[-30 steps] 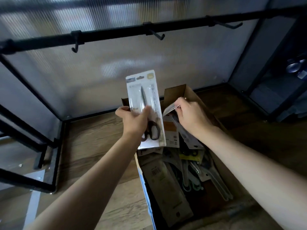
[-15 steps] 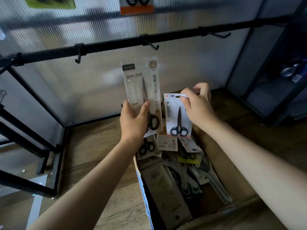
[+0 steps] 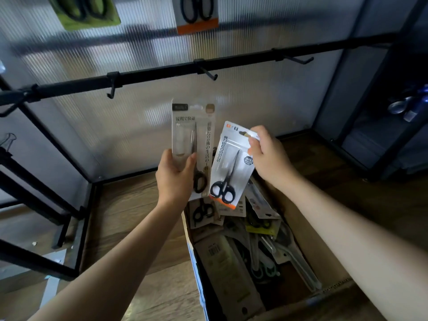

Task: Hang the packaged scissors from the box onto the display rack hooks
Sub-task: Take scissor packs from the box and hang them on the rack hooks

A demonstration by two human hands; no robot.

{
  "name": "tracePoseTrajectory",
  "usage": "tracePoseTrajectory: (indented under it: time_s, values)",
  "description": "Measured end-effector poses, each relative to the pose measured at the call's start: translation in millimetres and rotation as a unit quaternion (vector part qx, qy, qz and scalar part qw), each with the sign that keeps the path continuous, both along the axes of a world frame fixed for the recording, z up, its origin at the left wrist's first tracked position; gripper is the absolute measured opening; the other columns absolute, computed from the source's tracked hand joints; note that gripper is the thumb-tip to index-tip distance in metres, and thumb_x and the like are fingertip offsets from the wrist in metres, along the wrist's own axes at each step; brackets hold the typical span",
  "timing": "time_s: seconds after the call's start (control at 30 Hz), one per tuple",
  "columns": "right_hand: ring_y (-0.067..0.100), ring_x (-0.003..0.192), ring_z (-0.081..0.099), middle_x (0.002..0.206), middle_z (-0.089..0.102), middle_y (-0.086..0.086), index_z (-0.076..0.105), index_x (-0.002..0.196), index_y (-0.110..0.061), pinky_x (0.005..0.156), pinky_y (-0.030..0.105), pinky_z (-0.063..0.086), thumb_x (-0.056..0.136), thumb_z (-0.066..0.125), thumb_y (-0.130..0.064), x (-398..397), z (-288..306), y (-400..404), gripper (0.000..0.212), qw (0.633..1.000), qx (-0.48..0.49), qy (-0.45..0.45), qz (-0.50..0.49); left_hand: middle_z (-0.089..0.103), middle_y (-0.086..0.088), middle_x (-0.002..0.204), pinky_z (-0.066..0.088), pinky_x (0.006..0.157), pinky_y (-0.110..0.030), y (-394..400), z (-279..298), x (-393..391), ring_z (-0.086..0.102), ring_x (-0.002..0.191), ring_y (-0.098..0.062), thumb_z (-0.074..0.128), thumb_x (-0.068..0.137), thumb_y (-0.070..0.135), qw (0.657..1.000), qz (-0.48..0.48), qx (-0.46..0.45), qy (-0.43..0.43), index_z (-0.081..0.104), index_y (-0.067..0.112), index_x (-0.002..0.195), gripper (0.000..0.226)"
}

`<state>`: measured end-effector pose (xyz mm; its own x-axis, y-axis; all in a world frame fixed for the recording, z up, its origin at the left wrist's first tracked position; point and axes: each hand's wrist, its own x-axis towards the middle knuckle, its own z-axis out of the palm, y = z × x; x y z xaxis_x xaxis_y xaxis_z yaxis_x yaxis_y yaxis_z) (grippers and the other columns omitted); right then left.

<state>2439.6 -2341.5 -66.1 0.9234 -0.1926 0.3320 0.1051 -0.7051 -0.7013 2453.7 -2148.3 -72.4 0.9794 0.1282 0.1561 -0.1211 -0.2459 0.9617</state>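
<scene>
My left hand (image 3: pixel 177 179) grips a tall white scissors pack (image 3: pixel 193 135) by its lower half, held upright above the open cardboard box (image 3: pixel 298 228). My right hand (image 3: pixel 269 156) pinches the top corner of a smaller white and orange scissors pack (image 3: pixel 230 167), tilted, just right of the tall one. Both packs hang below the black rack bar (image 3: pixel 162 74), under its empty middle hook (image 3: pixel 209 74). Further empty hooks sit at the left (image 3: pixel 112 89) and the right (image 3: pixel 298 59). Several more packaged scissors lie in the box.
Two packs hang higher up: a green one (image 3: pixel 85 10) and an orange-edged one (image 3: pixel 196 15). A ribbed translucent panel backs the rack. Black frame legs (image 3: pixel 46 193) stand at the left on the wooden floor (image 3: pixel 129 205). A dark shelf unit (image 3: pixel 398 112) stands at the right.
The right hand has lifted the small pack out of the box and tilted it up beside the tall one. The left hand raised the tall pack a little. My view tilted upward.
</scene>
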Motion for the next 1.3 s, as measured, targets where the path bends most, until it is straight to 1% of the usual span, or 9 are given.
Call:
tracePoseTrajectory:
  time_s: [0.1, 0.2, 0.3, 0.4, 0.57, 0.77, 0.9, 1.13, 1.3]
  values:
    - [0.022, 0.096, 0.055, 0.116, 0.051, 0.010, 0.044, 0.123, -0.006, 0.079, 0.037, 0.049, 0.100, 0.034, -0.014, -4, 12, 6, 0.025, 0.999, -0.018, -0.024, 0.019, 0.063, 0.005, 0.085, 0.056, 0.079, -0.038, 2, 12, -1, 0.063, 0.083, -0.013, 0.064, 0.088, 0.023, 1.000, 0.001, 0.014, -0.022, 0.054, 0.017, 0.090, 0.013]
    - [0.015, 0.097, 0.049, 0.118, 0.049, 0.010, 0.044, 0.126, -0.001, 0.072, 0.006, 0.037, 0.100, 0.036, -0.008, -3, 40, 11, 0.028, 0.996, 0.004, -0.087, 0.033, 0.063, 0.008, 0.090, 0.056, 0.073, -0.028, 8, 38, -2, 0.063, 0.086, -0.006, 0.064, 0.088, 0.025, 0.998, -0.017, 0.029, -0.046, 0.054, 0.018, 0.096, 0.015]
    - [0.016, 0.095, 0.056, 0.109, 0.051, 0.000, 0.047, 0.123, -0.004, 0.071, 0.000, 0.034, 0.098, 0.040, -0.009, 1, 79, 14, 0.026, 0.985, 0.041, -0.163, 0.037, 0.065, 0.008, 0.089, 0.058, 0.070, -0.032, 21, 73, 1, 0.065, 0.082, -0.005, 0.065, 0.087, 0.024, 0.995, -0.018, 0.036, -0.087, 0.055, 0.024, 0.092, 0.011]
    - [0.010, 0.090, 0.057, 0.104, 0.056, -0.007, 0.047, 0.122, -0.014, 0.073, 0.008, 0.042, 0.098, 0.044, -0.011, 6, 120, 20, 0.025, 0.970, 0.080, -0.225, 0.043, 0.064, 0.007, 0.078, 0.056, 0.061, -0.040, 29, 114, 4, 0.063, 0.069, -0.010, 0.067, 0.085, 0.025, 0.992, 0.007, 0.033, -0.125, 0.054, 0.026, 0.084, 0.013]
    - [0.021, 0.083, 0.062, 0.096, 0.057, -0.015, 0.042, 0.115, -0.031, 0.073, 0.033, 0.052, 0.094, 0.049, -0.017, 22, 199, 33, 0.026, 0.929, 0.153, -0.333, 0.047, 0.058, 0.011, 0.067, 0.043, 0.055, -0.009, 35, 186, 1, 0.054, 0.056, 0.008, 0.067, 0.085, 0.020, 0.978, 0.060, -0.004, -0.200, 0.053, 0.018, 0.081, 0.015]
    - [0.013, 0.076, 0.058, 0.089, 0.062, -0.003, 0.045, 0.109, -0.027, 0.066, 0.024, 0.049, 0.093, 0.053, -0.012, 48, 281, 49, 0.024, 0.869, 0.257, -0.419, 0.052, 0.062, -0.023, 0.086, 0.051, 0.071, -0.049, 42, 255, 9, 0.059, 0.073, -0.034, 0.069, 0.083, 0.032, 0.959, 0.090, -0.051, -0.263, 0.053, -0.001, 0.090, 0.037]
    - [0.034, 0.074, 0.053, 0.091, 0.057, 0.028, 0.047, 0.102, -0.036, 0.062, 0.028, 0.047, 0.092, 0.052, -0.014, 64, 311, 53, 0.025, 0.875, 0.246, -0.415, 0.050, 0.060, -0.026, 0.088, 0.048, 0.066, -0.041, 43, 279, 16, 0.054, 0.068, -0.031, 0.070, 0.081, 0.032, 0.953, 0.092, -0.070, -0.281, 0.050, -0.003, 0.088, 0.041]
    - [0.016, 0.078, 0.056, 0.087, 0.058, 0.001, 0.055, 0.115, -0.026, 0.075, 0.031, 0.047, 0.093, 0.052, -0.013, 93, 318, 48, 0.026, 0.905, 0.230, -0.355, 0.044, 0.064, -0.013, 0.076, 0.049, 0.062, -0.035, 42, 279, 18, 0.058, 0.066, -0.024, 0.071, 0.082, 0.027, 0.954, 0.103, -0.069, -0.273, 0.053, 0.005, 0.078, 0.029]
    - [0.013, 0.076, 0.056, 0.090, 0.062, 0.006, 0.055, 0.114, -0.028, 0.074, 0.032, 0.048, 0.092, 0.052, -0.014, 97, 320, 47, 0.026, 0.904, 0.241, -0.350, 0.041, 0.058, 0.003, 0.062, 0.042, 0.057, -0.031, 49, 270, 20, 0.050, 0.055, -0.010, 0.072, 0.081, 0.024, 0.959, 0.113, -0.069, -0.249, 0.050, 0.014, 0.068, 0.027]
